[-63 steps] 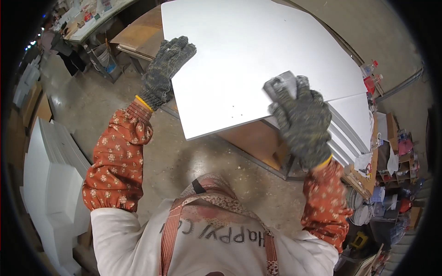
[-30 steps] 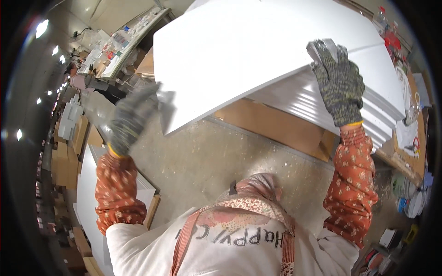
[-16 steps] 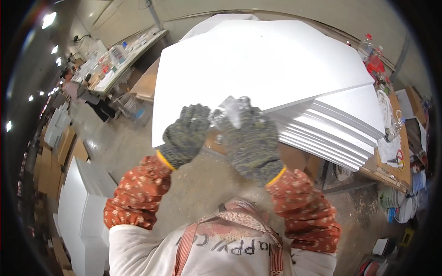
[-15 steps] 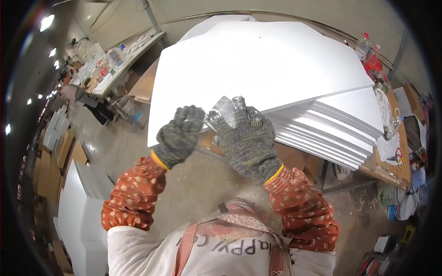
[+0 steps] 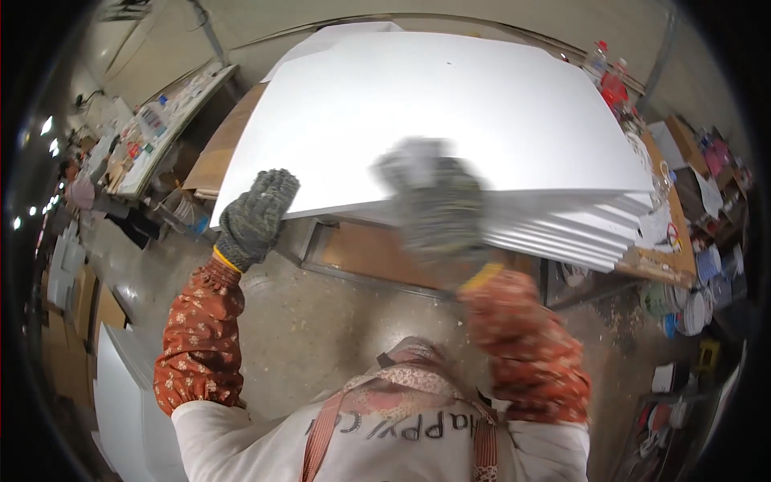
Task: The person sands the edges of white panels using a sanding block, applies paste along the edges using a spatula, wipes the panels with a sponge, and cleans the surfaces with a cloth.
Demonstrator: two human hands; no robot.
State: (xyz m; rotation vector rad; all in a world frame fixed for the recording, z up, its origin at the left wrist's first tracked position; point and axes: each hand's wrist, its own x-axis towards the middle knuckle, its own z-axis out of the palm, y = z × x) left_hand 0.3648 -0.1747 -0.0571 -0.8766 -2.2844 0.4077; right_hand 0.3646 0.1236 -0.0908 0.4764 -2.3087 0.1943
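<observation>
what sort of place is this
Most likely a workshop or small factory. White panels lie stacked on a worktop in front of the person, a long table at the left is crowded with bottles and supplies, and buckets stand at the right.

The large flat white panel (image 5: 450, 104) has a smooth, even face with a soft sheen; the white stacked panels (image 5: 554, 241) look equally smooth. The dark grey-green left glove (image 5: 257, 215) and right glove (image 5: 442, 205) are knitted yarn, matt and rough. In the latter, the small pale-grey piece (image 5: 419, 153) is too blurred for its material to be told. The rust-red floral sleeve covers (image 5: 201, 337) are matt cloth, the clear red-capped bottle (image 5: 597, 61) glossy plastic, the grey floor (image 5: 273, 345) dully shiny concrete.
</observation>
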